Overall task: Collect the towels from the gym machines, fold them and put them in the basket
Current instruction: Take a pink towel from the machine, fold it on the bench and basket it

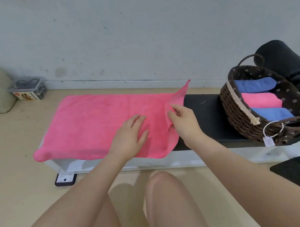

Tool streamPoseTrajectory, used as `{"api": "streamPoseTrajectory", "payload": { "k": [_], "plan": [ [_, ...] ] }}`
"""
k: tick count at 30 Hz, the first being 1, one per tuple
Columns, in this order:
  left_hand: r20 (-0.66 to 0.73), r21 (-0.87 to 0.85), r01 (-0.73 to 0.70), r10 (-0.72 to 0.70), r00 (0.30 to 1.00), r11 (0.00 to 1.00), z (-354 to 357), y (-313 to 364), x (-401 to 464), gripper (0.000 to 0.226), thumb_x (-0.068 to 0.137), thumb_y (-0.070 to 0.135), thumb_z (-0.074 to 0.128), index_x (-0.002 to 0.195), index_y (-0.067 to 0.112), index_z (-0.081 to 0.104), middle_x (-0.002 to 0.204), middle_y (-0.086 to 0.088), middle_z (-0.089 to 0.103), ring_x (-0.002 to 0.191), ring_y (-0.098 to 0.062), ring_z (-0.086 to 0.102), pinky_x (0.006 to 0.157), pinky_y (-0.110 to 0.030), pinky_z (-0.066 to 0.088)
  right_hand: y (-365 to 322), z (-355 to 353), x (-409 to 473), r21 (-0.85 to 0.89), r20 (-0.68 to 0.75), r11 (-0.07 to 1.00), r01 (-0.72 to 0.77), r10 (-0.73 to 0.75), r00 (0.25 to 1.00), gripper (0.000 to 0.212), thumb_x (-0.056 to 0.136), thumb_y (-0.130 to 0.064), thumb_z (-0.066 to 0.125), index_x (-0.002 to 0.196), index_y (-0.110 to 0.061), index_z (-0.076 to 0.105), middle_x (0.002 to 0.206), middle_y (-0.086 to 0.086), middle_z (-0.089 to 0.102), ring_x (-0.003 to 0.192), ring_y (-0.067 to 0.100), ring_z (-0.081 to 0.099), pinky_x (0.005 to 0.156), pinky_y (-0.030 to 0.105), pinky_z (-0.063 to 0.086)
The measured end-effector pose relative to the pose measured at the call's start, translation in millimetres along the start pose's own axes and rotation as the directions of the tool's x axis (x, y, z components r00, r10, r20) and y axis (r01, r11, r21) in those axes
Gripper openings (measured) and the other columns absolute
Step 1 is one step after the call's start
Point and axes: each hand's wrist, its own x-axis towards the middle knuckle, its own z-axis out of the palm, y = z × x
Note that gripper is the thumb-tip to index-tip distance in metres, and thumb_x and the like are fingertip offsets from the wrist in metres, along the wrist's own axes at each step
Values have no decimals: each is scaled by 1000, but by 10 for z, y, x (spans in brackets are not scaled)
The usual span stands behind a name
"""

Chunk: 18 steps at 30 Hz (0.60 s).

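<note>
My right hand pinches the right edge of the pink towel between thumb and fingers, lifting that end so its far corner stands up in a point. My left hand lies open and flat on the cloth just beside it, palm down, gripping nothing, only pressing. The towel is spread across the left part of a black padded bench, its near edge hanging over the white frame. To the right, on the same bench, stands the wicker basket, holding three folded towels, blue, pink and blue. I judge the risks as these: if my flat hand lifts early, the cloth may slide with the pull and the fold will come out crooked. My pinch is shallow, so the edge could slip free. The overhanging near edge might drag the towel onto the floor.
</note>
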Motion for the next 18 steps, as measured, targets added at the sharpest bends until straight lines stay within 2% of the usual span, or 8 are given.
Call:
{"api": "streamPoseTrajectory", "payload": {
  "k": [3,6,8,10,12,14,16,18],
  "plan": [
    [-149,-128,129,-148,978,983,-234,-460,-200,76,78,54,21,129,7,52,134,-12,50,126,-29,43,107,-35,30,-224,509,80,6,114,999,36,-36,993,25,93,-14,48,94,7,60,76,28,52,72,18,46,69,32,39],
    [-249,-224,293,-345,905,930,-396,-944,-426,56,88,40,34,123,3,56,130,-14,53,123,-31,45,105,-33,29,-387,1076,124,10,216,996,92,-92,972,23,89,-12,47,86,9,56,70,13,47,69,17,43,66,32,36],
    [-280,-286,389,-464,840,876,-448,-1259,-565,39,96,22,40,126,1,54,135,-16,51,128,-30,42,108,-33,26,-443,1410,137,-44,270,990,133,-116,956,16,91,-6,47,80,1,57,65,6,42,61,16,38,60,31,32],
    [-291,-308,459,-542,788,833,-477,-1537,-688,35,98,11,38,129,1,51,140,-15,46,133,-28,37,111,-33,23,-425,1680,148,-135,318,976,172,-122,940,15,91,-3,48,92,-2,63,61,-1,46,56,12,40,59,29,36],
    [-280,-369,502,-609,742,782,-494,-1734,-778,37,97,8,35,132,1,48,140,-16,45,132,-31,37,107,-35,27,-358,1876,153,-215,368,960,181,-92,925,20,89,-2,49,100,3,64,72,11,62,65,22,55,72,35,47],
    [-207,-533,541,-720,662,650,-506,-1812,-839,43,99,13,33,139,1,36,143,-13,41,133,-29,37,105,-36,30,-278,1985,135,-272,389,948,167,-50,920,23,87,0,48,104,4,64,87,19,65,76,25,57,82,39,47],
    [-68,-685,567,-814,577,458,-507,-1838,-864,56,99,26,37,147,4,20,151,-10,30,138,-25,32,110,-36,27,-227,2016,111,-308,412,938,160,-20,911,33,84,5,48,113,0,63,91,8,62,84,18,54,82,30,44],
    [60,-795,549,-866,497,260,-506,-1862,-877,66,95,36,47,147,7,18,149,-9,33,134,-25,36,106,-36,31,-213,2013,86,-354,439,924,147,26,898,42,84,6,49,124,-4,58,105,2,61,98,16,55,85,17,37]
  ]
}}
